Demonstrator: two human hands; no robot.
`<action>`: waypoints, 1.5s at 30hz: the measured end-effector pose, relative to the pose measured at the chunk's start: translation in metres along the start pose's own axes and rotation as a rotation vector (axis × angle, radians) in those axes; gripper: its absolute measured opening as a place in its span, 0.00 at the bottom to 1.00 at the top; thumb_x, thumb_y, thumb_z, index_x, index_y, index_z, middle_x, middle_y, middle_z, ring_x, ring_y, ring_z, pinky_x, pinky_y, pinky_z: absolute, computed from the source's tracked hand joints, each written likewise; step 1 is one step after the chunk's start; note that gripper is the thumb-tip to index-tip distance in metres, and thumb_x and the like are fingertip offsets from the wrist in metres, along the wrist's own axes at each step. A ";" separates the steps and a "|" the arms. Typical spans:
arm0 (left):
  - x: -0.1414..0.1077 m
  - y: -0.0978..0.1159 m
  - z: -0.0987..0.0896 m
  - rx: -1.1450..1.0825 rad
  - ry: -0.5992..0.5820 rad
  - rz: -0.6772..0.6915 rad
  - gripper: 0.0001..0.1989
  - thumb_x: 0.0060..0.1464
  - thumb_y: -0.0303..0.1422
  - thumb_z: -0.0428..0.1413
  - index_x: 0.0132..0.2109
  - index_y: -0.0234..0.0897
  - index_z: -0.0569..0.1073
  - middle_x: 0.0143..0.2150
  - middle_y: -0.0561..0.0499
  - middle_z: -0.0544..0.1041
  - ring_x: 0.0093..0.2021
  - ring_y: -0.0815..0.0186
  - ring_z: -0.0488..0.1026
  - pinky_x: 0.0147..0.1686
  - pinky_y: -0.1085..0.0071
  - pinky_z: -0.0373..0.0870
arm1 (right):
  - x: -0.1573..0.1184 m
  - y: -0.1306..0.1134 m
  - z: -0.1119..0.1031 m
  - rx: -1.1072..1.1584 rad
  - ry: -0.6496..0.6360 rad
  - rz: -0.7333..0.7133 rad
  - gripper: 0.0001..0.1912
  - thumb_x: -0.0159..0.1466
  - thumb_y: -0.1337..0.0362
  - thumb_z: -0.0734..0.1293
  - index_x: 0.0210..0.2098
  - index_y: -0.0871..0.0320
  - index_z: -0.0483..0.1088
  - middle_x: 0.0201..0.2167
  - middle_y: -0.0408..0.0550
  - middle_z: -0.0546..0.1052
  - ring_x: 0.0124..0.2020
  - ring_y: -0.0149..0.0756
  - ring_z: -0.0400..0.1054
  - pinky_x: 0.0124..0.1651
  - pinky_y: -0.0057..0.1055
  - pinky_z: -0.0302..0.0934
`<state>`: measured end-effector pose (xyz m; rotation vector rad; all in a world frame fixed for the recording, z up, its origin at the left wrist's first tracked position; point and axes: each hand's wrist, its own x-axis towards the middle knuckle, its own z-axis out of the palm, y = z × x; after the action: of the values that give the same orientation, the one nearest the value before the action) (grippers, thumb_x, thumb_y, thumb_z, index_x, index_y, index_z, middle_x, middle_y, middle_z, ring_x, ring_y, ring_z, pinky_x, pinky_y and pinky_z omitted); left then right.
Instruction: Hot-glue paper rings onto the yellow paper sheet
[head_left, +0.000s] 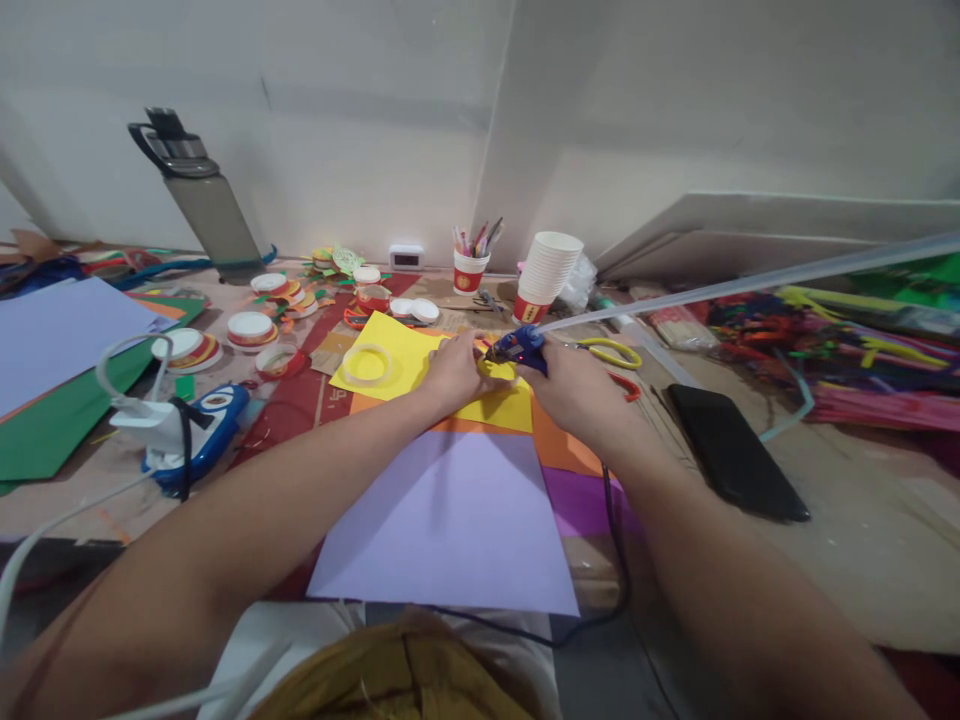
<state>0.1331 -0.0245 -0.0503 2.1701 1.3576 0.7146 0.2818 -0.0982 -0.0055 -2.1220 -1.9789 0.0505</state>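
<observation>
My right hand [566,380] is closed round a blue hot glue gun [529,345]. From its rear a long clear glue stick [720,285] runs off to the right. The nozzle points left, toward the fingers of my left hand [456,372]. Those fingers are bent together over the yellow paper [409,345]; what they pinch is small and largely hidden. On the same yellow sheet, left of my left hand, lies a pale ring [367,364]. Beneath are orange paper [566,440] and a lilac sheet [450,520].
A stack of paper cups [550,268] and a cup of pens [471,265] stand behind. At the right lie yellow-handled scissors [611,352], a black phone [735,450] and pipe cleaners [847,350]. To the left are a blue power strip [202,445], cut cup pieces [251,330] and a bottle [214,215].
</observation>
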 end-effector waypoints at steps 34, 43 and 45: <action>0.003 -0.004 0.000 0.009 -0.054 0.024 0.42 0.35 0.47 0.69 0.59 0.44 0.67 0.50 0.49 0.78 0.53 0.55 0.72 0.47 0.64 0.67 | 0.002 0.016 -0.012 0.049 0.045 0.081 0.15 0.66 0.59 0.62 0.46 0.63 0.71 0.43 0.62 0.78 0.45 0.50 0.73 0.40 0.33 0.60; 0.001 0.003 -0.002 0.108 0.020 0.018 0.37 0.41 0.50 0.65 0.58 0.45 0.67 0.50 0.47 0.78 0.54 0.53 0.71 0.54 0.58 0.62 | -0.003 0.010 -0.014 -0.019 0.035 0.008 0.16 0.67 0.60 0.61 0.49 0.62 0.71 0.45 0.62 0.79 0.45 0.48 0.73 0.43 0.35 0.61; 0.001 0.006 -0.003 0.145 0.041 -0.009 0.38 0.41 0.49 0.65 0.59 0.44 0.67 0.51 0.46 0.78 0.55 0.52 0.71 0.54 0.56 0.62 | -0.004 0.010 -0.016 -0.005 0.044 0.003 0.17 0.67 0.59 0.61 0.49 0.62 0.71 0.45 0.62 0.79 0.45 0.49 0.73 0.42 0.34 0.61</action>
<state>0.1349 -0.0259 -0.0439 2.2712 1.4806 0.6794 0.2944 -0.1052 0.0072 -2.1107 -1.9536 -0.0007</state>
